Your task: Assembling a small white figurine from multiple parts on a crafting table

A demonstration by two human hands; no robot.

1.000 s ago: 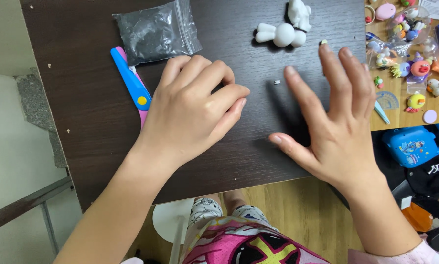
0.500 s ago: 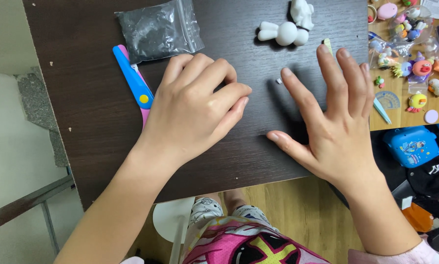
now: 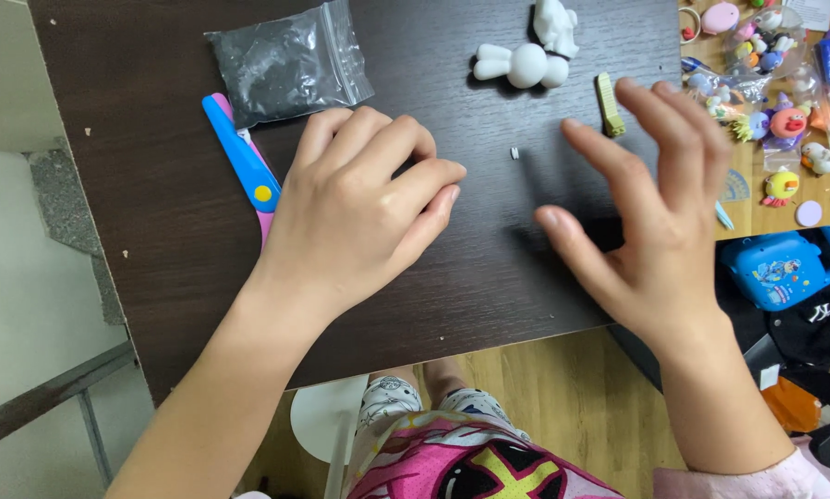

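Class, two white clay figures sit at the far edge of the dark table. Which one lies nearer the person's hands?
The white clay figure with the round head and two stubby limbs, lying flat. The other white figure sits behind it, farther from both hands, at the table's far edge.

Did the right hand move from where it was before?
Yes. The right hand has lifted and slid a little toward the table's right edge, away from the tiny white bit on the dark table.

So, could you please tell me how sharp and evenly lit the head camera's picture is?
Head view: mostly sharp; the right hand has slightly soft fingertips and casts a faint shadow on the dark table; the zip bag shows mild glare; the left hand is evenly lit.
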